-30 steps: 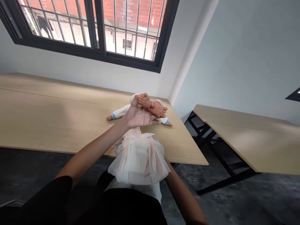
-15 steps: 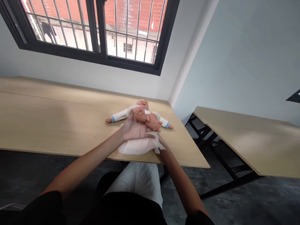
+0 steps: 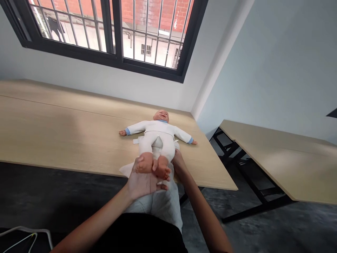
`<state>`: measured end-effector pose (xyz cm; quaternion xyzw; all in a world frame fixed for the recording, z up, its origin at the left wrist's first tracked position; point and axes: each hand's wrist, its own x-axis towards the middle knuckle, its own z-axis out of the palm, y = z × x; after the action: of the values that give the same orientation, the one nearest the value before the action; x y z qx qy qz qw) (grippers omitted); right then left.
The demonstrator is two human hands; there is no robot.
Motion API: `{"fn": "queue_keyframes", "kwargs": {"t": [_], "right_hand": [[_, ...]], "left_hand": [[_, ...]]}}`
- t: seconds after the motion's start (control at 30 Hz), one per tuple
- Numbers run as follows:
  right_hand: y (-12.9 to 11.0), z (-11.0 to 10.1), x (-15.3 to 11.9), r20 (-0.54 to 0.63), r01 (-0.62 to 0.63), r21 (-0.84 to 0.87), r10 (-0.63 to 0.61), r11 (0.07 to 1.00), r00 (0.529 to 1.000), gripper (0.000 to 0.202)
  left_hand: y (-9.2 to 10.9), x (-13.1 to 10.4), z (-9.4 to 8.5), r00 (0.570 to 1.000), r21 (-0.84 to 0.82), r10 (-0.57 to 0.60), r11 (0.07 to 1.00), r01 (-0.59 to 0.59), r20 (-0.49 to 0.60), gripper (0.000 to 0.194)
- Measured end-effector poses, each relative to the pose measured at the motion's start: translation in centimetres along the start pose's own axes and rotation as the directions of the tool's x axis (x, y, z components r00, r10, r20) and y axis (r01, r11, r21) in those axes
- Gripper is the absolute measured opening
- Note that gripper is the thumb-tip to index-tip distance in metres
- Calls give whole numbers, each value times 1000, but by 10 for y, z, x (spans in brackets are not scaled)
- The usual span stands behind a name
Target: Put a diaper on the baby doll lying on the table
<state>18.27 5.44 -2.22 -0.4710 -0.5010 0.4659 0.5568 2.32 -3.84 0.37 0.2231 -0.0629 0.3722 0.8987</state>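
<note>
A baby doll (image 3: 159, 128) in a white suit with blue cuffs lies on its back, arms spread, head toward the window. My left hand (image 3: 143, 184) is closed round the doll's ankles from below, one finger between the two bare feet. Under the doll's hips and legs lies a white cloth-like sheet, perhaps a diaper (image 3: 127, 169), with a tab sticking out on the left. My right hand (image 3: 178, 161) is beside the doll's leg on the right, at the white sheet's edge; its fingers are hidden behind the leg.
The doll is near the right end of a light wooden table (image 3: 79, 140), against the wall under a barred window (image 3: 116, 35). Across a gap on the right stands a second table (image 3: 284, 158) with black legs. A white cable (image 3: 28, 230) shows at lower left.
The doll's legs, raised and bent over its body before, have come down toward me with my left hand. My right hand has moved up slightly beside the doll's leg.
</note>
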Motion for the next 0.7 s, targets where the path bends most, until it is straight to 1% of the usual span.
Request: {"fn": "queue_keyframes", "kwargs": {"t": [0.13, 0.17, 0.2, 0.27, 0.3, 0.37, 0.43, 0.53, 0.6, 0.67, 0.7], "right_hand": [[11, -3, -16, -192, 43, -20, -46, 999, 980, 45], [12, -4, -21, -218, 48, -33, -55, 998, 974, 49], [12, -6, -26, -229, 51, -54, -62, 997, 971, 49], [9, -10, -35, -212, 42, -99, -62, 994, 975, 40], [7, -12, -38, -186, 29, -115, -51, 993, 981, 42], [3, -16, -43, -111, 16, -141, -32, 990, 993, 50], [2, -20, -46, -54, 38, -146, -46, 989, 997, 50], [9, -25, -47, -82, 91, -142, -104, 986, 991, 49], [15, -28, -46, -113, 117, -168, -137, 979, 984, 46], [17, -29, -44, -96, 164, -268, -196, 949, 976, 39], [15, -28, -42, -51, 205, -328, -234, 922, 971, 34]], "left_hand": [[-31, -16, -18, 998, -128, -5, 992, -3, -63, 42], [-37, -19, -21, 998, -150, -5, 989, -6, -69, 43], [-41, -21, -23, 997, -168, -5, 986, -7, -73, 43], [-47, -23, -26, 997, -195, -9, 981, -5, -73, 45], [-49, -24, -27, 997, -204, -13, 979, -2, -71, 46], [-50, -24, -28, 997, -208, -20, 978, 6, -68, 47], [-50, -24, -27, 997, -201, -25, 980, 10, -71, 47], [-49, -24, -23, 996, -193, -18, 981, 0, -93, 45], [-47, -25, -17, 994, -196, -2, 980, -20, -114, 43], [-42, -26, -10, 991, -185, 21, 982, -45, -131, 40], [-38, -25, -5, 990, -170, 31, 984, -54, -137, 38]]}}
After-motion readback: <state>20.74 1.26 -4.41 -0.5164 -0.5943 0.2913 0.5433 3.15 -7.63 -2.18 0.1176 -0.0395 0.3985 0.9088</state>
